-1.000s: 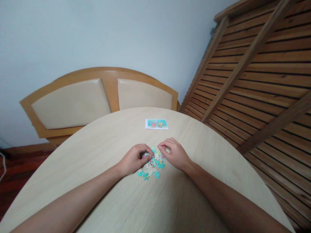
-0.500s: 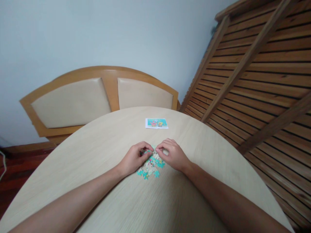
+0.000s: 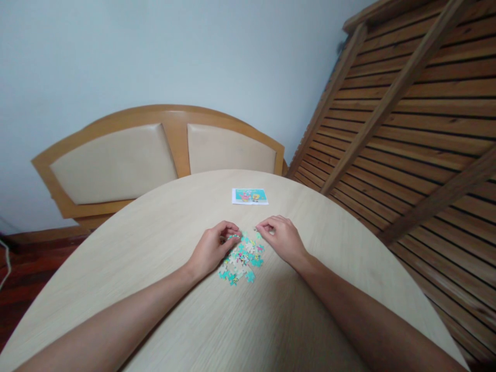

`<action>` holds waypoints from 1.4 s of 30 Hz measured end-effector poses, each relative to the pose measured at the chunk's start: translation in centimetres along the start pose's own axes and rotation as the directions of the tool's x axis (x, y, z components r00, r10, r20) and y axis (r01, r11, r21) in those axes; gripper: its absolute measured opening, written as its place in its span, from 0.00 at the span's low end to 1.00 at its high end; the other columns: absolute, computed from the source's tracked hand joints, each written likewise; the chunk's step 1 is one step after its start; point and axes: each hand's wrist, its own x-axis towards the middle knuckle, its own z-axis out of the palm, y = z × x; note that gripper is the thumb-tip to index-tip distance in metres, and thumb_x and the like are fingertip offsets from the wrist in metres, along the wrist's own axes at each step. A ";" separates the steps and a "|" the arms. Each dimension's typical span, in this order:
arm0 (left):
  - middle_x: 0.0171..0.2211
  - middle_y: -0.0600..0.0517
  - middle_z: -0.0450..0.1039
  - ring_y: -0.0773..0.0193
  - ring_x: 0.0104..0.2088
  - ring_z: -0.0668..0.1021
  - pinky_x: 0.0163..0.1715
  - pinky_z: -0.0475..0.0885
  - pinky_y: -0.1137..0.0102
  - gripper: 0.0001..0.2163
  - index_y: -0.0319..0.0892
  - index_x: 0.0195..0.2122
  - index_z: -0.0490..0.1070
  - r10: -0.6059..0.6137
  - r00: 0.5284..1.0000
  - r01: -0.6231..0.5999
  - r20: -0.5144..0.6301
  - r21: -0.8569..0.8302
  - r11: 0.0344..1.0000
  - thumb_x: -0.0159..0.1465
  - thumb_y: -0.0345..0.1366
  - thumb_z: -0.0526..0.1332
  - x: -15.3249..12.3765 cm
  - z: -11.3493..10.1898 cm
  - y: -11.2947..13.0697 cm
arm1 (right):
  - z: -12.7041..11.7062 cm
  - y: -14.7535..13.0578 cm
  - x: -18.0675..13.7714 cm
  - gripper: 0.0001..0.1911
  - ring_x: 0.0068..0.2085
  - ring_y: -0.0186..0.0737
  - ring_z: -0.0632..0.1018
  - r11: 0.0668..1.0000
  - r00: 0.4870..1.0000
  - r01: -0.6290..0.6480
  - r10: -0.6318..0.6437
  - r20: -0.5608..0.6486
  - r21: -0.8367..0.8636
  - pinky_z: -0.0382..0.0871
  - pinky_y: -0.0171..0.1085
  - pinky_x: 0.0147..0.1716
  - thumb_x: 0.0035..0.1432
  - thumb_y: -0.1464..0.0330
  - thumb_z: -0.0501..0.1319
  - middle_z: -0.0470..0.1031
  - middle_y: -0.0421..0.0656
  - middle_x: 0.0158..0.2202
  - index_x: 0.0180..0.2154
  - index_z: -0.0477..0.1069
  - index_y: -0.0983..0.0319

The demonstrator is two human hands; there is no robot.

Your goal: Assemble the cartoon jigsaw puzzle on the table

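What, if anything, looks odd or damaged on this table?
Nothing stands out: the puzzle pieces lie loosely heaped, and the picture card lies apart beyond them. Individual pieces are too small to check for damage.

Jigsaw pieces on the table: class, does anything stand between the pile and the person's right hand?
Nothing visible does. The right hand is at the far right edge of the jigsaw pieces; the left hand is at their left, and the picture card lies beyond.

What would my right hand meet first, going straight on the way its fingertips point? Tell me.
Probably the left hand, which faces the right hand across a gap. Puzzle pieces lie on the table around there; height is unclear, so it might brush some first.
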 end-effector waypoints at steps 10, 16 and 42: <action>0.40 0.45 0.80 0.59 0.42 0.81 0.44 0.75 0.63 0.10 0.40 0.42 0.71 -0.001 1.000 0.002 0.003 -0.069 0.998 0.62 0.38 0.64 -0.1 0.0 0.4 | 0.0 -0.5 -0.1 0.05 0.39 0.42 0.77 0.996 0.991 0.082 -0.077 0.107 -0.040 0.63 0.41 0.42 0.62 0.66 0.66 0.80 0.41 0.34 0.34 0.80 0.57; 0.40 0.45 0.81 0.59 0.40 0.81 0.43 0.75 0.64 0.11 0.40 0.43 0.71 0.020 1.000 -0.020 0.005 -0.083 0.996 0.61 0.39 0.65 -0.1 0.1 0.5 | 0.2 -2.0 -0.3 0.04 0.40 0.40 0.78 0.989 0.990 0.110 -0.118 0.080 0.100 0.63 0.41 0.44 0.62 0.65 0.66 0.80 0.41 0.33 0.34 0.79 0.57; 0.33 0.49 0.81 0.60 0.33 0.81 0.34 0.72 0.67 0.13 0.41 0.40 0.74 -0.024 0.994 0.044 -0.108 0.188 0.981 0.63 0.45 0.64 1.0 -1.8 -1.3 | -0.1 0.2 -0.1 0.04 0.36 0.41 0.78 0.996 0.997 -0.078 0.079 0.027 -0.035 0.67 0.39 0.39 0.57 0.71 0.66 0.80 0.40 0.31 0.30 0.77 0.58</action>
